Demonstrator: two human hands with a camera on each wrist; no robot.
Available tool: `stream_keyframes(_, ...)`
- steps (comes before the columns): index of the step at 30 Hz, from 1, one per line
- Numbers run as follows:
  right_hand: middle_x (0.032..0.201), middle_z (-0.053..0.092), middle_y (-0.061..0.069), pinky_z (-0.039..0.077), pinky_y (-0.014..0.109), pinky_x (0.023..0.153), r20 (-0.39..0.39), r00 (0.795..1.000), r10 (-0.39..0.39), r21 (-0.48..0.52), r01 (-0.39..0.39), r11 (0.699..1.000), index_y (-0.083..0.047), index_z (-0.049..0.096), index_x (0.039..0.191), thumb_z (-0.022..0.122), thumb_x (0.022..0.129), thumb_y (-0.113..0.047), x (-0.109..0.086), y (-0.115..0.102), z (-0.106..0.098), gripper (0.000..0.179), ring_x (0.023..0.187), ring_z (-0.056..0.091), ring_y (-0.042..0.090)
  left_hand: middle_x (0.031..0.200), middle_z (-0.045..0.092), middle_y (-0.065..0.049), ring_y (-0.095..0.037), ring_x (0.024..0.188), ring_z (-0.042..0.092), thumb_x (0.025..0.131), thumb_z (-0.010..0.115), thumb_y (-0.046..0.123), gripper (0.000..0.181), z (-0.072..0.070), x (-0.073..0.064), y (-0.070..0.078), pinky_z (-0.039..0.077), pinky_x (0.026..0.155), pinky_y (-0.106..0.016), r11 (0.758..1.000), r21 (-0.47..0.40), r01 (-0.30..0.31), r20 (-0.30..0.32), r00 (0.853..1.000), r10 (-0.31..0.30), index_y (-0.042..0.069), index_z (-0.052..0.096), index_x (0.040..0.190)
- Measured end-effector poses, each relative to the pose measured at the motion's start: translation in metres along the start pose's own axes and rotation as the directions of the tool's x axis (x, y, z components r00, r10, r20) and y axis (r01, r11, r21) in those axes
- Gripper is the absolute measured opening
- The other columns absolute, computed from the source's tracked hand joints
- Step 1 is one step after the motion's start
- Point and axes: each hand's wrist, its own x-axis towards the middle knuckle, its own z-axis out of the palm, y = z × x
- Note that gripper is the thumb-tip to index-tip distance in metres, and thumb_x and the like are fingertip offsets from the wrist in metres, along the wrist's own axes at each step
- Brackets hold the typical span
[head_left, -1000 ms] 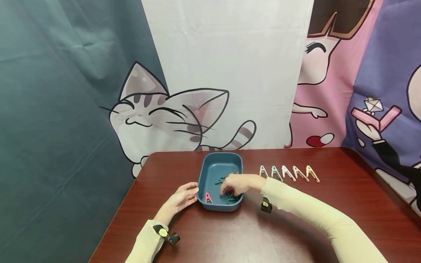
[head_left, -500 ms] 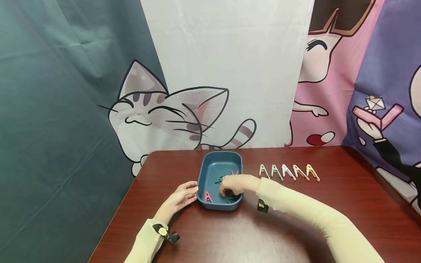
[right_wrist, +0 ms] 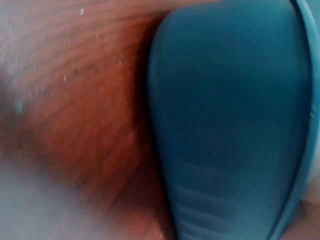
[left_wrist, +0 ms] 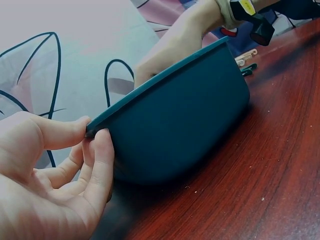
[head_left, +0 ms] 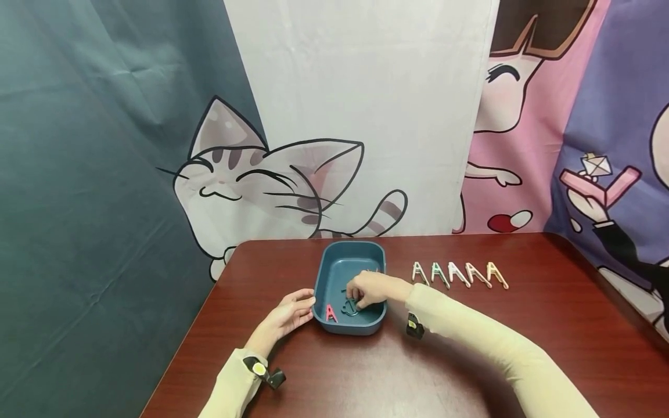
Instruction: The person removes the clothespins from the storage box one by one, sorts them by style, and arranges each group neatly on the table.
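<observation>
A blue plastic box (head_left: 325, 273) stands on the table, with a pink clothespin (head_left: 331, 313) at its near left corner inside. My left hand (head_left: 290, 312) pinches the box's left rim; in the left wrist view, thumb and fingers meet at that rim. My right hand (head_left: 372, 288) reaches down inside the box over its right side. Its fingertips are against a dark green ring-shaped piece (head_left: 350, 307); whether they grip it is hidden. Another dark green bit and a reddish tip show partly behind this hand. In the right wrist view the box's outer wall (right_wrist: 230, 110) hides the fingers.
Right of the box, a row of several pale clothespins (head_left: 453, 274) in white, green and yellowish tones lies on the brown table (head_left: 334, 377). A printed curtain (head_left: 366, 87) hangs behind the table's far edge.
The dark green ring-shaped piece has shifted left and slightly away, now beside the right fingertips. The right hand has moved slightly inside the box. The left hand stays on the rim.
</observation>
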Motion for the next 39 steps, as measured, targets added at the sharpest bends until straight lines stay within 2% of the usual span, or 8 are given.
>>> stream_keyframes(3,0.096,0.071,0.001,0.051,0.021,0.073,-0.022,1.0,0.01,0.05,-0.009,0.999,-0.013,0.069,0.108,0.081,0.079,-0.023,0.001,0.001,0.001,0.033,0.084,0.063,0.009,0.085,0.059,0.006,-0.005,0.072,0.06,0.095,0.056,0.007,0.022,0.0,0.0,-0.001,0.052,0.07,-0.018,1.0,0.0,-0.002,0.007,1.0,0.002,0.008,0.05,0.116)
stream_keyframes(8,0.109,0.068,0.001,0.052,0.024,0.084,0.049,0.998,0.026,0.067,-0.029,0.997,-0.016,0.063,0.119,0.088,0.068,-0.018,0.004,0.0,-0.002,0.057,0.098,0.062,0.012,0.084,0.058,0.006,-0.004,0.072,0.06,0.095,0.057,0.007,0.019,0.0,0.0,-0.002,0.052,0.069,-0.018,1.0,0.002,-0.003,-0.001,1.0,0.003,0.011,0.052,0.113)
stream_keyframes(14,0.104,0.066,-0.003,0.051,0.021,0.082,0.076,0.997,0.022,0.058,-0.027,0.998,-0.018,0.062,0.12,0.086,0.071,-0.013,0.007,-0.002,-0.001,0.055,0.094,0.061,0.008,0.085,0.059,0.007,-0.004,0.073,0.061,0.095,0.057,0.008,0.019,0.0,-0.001,0.0,0.053,0.071,-0.019,1.0,0.003,-0.003,0.003,1.0,0.003,0.012,0.052,0.113)
stream_keyframes(22,0.104,0.067,0.003,0.052,0.02,0.077,0.011,1.0,0.011,0.203,-0.013,0.979,-0.011,0.063,0.121,0.083,0.073,-0.008,0.001,0.0,-0.006,0.052,0.09,0.063,0.011,0.085,0.06,0.007,-0.004,0.074,0.061,0.096,0.056,0.008,0.02,0.0,-0.001,-0.001,0.053,0.072,-0.019,1.0,0.004,-0.001,0.01,1.0,0.001,0.01,0.051,0.115)
stream_keyframes(30,0.102,0.067,-0.001,0.054,0.019,0.078,-0.093,0.995,0.039,0.339,-0.006,0.941,-0.012,0.066,0.118,0.084,0.073,-0.011,-0.01,0.0,-0.009,0.048,0.091,0.063,0.007,0.084,0.061,0.007,-0.003,0.073,0.061,0.096,0.055,0.007,0.023,0.0,-0.003,-0.001,0.052,0.071,-0.018,1.0,0.007,-0.006,0.02,1.0,0.006,0.007,0.048,0.118)
stream_keyframes(36,0.1,0.067,-0.002,0.055,0.02,0.078,-0.145,0.988,0.049,0.387,0.011,0.922,-0.013,0.067,0.116,0.083,0.073,-0.011,-0.019,-0.005,-0.014,0.047,0.091,0.063,0.007,0.082,0.061,0.008,-0.003,0.073,0.061,0.096,0.055,0.007,0.019,0.0,-0.002,-0.001,0.053,0.071,-0.018,1.0,-0.003,-0.003,0.024,1.0,0.003,0.011,0.051,0.114)
stream_keyframes(39,0.1,0.068,-0.001,0.056,0.021,0.077,-0.174,0.983,0.056,0.406,0.02,0.914,-0.013,0.067,0.116,0.083,0.073,-0.011,-0.023,-0.007,-0.016,0.046,0.089,0.065,0.009,0.084,0.061,0.007,-0.004,0.073,0.061,0.096,0.055,0.007,0.017,0.0,-0.001,0.0,0.052,0.07,-0.018,1.0,-0.006,-0.003,0.007,1.0,0.003,0.013,0.052,0.112)
